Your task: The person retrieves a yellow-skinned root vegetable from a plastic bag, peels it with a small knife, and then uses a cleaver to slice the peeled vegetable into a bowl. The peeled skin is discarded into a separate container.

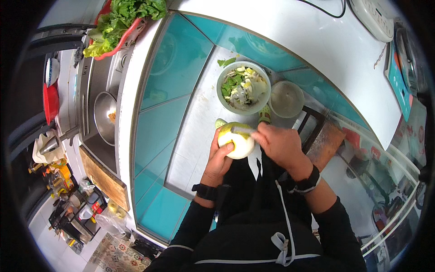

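My left hand [219,156] holds a large, round, partly peeled fruit [242,148] from its left and lower side. Pale flesh shows on the fruit's lower part, and yellow-green skin remains on top. In my right hand [278,142] is a small peeler or knife [243,130], blurred, its working end against the skin; which tool it is I cannot tell. Beyond the fruit, lower down, stands a round bin [221,93] filled with green leaves and pale yellow scraps. A second, translucent round container [287,98] is beside it on the right.
To the left, a white counter edge [131,112] borders a sink with a metal bowl [103,119]. A wooden cutting board [102,176] lies near it. Leafy greens [125,23] fill a red basket at upper left. A white countertop [289,30] curves across the upper right, and a wire rack [404,200] stands right.
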`<state>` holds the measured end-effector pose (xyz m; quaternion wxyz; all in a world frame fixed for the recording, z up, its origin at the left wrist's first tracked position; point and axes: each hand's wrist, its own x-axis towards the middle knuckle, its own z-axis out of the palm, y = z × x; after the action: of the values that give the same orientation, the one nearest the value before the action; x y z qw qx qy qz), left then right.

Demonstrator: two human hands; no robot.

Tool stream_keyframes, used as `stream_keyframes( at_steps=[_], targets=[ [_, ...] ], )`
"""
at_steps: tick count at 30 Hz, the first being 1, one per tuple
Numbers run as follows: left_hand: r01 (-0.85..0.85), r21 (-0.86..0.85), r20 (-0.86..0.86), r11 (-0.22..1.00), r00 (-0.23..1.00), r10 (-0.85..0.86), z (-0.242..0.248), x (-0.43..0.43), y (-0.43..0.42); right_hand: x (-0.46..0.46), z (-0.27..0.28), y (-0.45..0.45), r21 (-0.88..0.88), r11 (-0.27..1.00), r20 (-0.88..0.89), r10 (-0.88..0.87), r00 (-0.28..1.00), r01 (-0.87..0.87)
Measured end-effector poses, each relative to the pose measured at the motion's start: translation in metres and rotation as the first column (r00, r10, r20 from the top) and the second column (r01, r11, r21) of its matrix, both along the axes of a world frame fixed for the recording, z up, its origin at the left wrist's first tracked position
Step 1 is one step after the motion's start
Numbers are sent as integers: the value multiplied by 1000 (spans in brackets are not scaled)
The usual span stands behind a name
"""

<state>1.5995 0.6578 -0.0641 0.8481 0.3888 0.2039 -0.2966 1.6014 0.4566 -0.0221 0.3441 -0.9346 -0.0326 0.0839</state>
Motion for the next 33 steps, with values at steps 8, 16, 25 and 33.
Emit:
stream_keyframes(
  at_steps=[8,16,25,33],
  targets=[
    [-13,-34,10,999,1000,14,-1,-8,9,-7,-32,0,143,963,-360,-165,918,229],
    [-16,-41,27,999,999,17,-4,-1,1,-7,-10,-3,197,960,-361,-120,925,202],
    [-27,-127,-31,991,999,24,-19,5,8,2,-31,-2,251,902,-460,-208,863,351],
    [8,-300,-103,954,994,-40,-19,-1,3,4,-36,2,267,901,-459,-194,867,343]
  ],
)
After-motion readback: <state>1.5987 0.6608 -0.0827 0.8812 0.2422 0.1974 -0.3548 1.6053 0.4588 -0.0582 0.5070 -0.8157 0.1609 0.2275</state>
